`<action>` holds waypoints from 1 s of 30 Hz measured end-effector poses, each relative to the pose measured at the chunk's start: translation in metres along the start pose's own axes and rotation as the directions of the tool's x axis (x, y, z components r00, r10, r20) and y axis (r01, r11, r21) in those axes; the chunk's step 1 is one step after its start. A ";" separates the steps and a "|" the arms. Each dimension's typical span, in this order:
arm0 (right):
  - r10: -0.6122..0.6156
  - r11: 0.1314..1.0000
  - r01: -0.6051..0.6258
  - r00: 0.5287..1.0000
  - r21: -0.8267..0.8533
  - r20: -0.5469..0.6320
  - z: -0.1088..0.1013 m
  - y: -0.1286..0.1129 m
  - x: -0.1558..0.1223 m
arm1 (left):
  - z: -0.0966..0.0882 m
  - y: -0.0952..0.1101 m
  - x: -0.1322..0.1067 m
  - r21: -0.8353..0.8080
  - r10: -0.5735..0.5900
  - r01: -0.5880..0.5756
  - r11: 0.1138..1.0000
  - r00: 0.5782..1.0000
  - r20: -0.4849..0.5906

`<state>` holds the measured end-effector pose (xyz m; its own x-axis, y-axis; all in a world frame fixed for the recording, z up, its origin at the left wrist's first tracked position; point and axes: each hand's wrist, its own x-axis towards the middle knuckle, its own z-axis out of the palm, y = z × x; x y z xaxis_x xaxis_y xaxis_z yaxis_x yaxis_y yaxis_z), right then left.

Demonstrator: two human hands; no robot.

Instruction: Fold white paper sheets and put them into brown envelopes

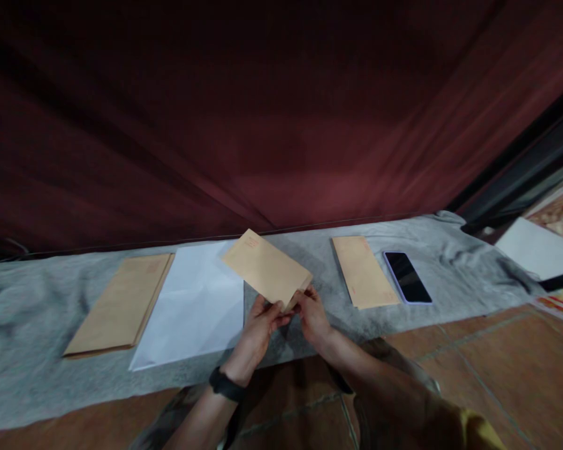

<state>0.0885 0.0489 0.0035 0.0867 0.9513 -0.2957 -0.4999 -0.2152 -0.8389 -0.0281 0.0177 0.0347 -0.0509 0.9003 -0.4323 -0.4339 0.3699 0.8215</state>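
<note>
Both hands hold one tan paper envelope point(268, 265), tilted above the grey cloth with its far corner up to the left. Red print shows near that corner. My left hand point(261, 323) is closed on the envelope's near edge, thumb on top. At the right end, my right hand point(312, 314) pinches the narrow edge, where the paper looks folded or opened; its fingertips partly hide this. White paper sheets point(194, 300) lie just left of the envelope. A small pile of tan envelopes point(363, 272) rests to the right of my hands.
Larger brown envelopes point(119, 303) are stacked at the left on the grey cloth point(23, 325). A phone with a lilac case point(408, 278) lies right of the small envelopes. Dark red fabric point(281, 137) hangs behind. Tiled floor point(488, 369) shows in front, and a white board-like item point(539, 249) stands far right.
</note>
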 end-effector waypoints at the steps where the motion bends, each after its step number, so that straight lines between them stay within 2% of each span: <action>1: 0.013 1.000 -0.012 1.000 -0.021 0.020 0.000 -0.002 0.000 | -0.001 0.001 0.000 0.019 0.005 -0.005 1.000 1.000 -0.001; 7: 0.102 0.992 -0.092 0.987 -0.084 0.122 -0.006 -0.019 -0.001 | -0.013 0.014 0.003 0.164 0.009 -0.015 0.986 0.999 0.042; 11: 0.116 0.988 -0.106 0.990 -0.108 0.084 -0.022 -0.026 0.006 | -0.023 0.021 0.005 0.263 0.020 -0.042 0.964 0.996 0.083; 14: 0.041 0.989 -0.039 0.999 -0.140 0.011 -0.036 -0.031 0.016 | -0.029 0.022 0.009 0.321 0.013 -0.049 0.946 0.993 0.113; 16: -0.108 0.958 0.104 0.994 -0.268 0.000 -0.042 -0.035 0.021 | -0.032 0.019 0.012 0.360 0.015 -0.064 0.931 0.990 0.138; 17: -0.205 0.912 0.201 0.978 -0.357 0.029 -0.043 -0.036 0.022 | -0.033 0.017 0.014 0.380 0.019 -0.074 0.922 0.989 0.147; 19: -0.368 0.748 0.407 0.912 -0.524 0.181 -0.043 -0.038 0.023 | -0.034 0.011 0.016 0.433 0.031 -0.096 0.896 0.988 0.154; 21: -0.411 0.534 0.574 0.818 -0.621 0.403 -0.041 -0.035 0.020 | -0.034 0.006 0.019 0.506 0.047 -0.113 0.855 0.989 0.142; 23: -0.338 0.311 0.682 0.730 -0.662 0.594 -0.038 -0.029 0.016 | -0.033 0.003 0.019 0.579 0.068 -0.130 0.805 0.989 0.128; 25: -0.235 0.100 0.732 0.676 -0.674 0.699 -0.036 -0.022 0.012 | -0.031 0.003 0.019 0.655 0.085 -0.145 0.742 0.989 0.122; 27: -0.158 -0.066 0.735 0.660 -0.675 0.734 -0.037 -0.015 0.010 | -0.029 0.005 0.017 0.761 0.099 -0.152 0.630 0.988 0.115; 30: -0.114 -0.211 0.706 0.670 -0.676 0.734 -0.040 -0.009 0.009 | -0.025 0.007 0.010 0.934 0.167 -0.117 0.336 0.984 0.063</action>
<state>0.1286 0.0504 -0.0102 -0.5177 0.8233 0.2327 0.7495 0.5676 -0.3407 -0.0539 0.0236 0.0269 -0.0657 0.9621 -0.2646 0.7005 0.2333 0.6744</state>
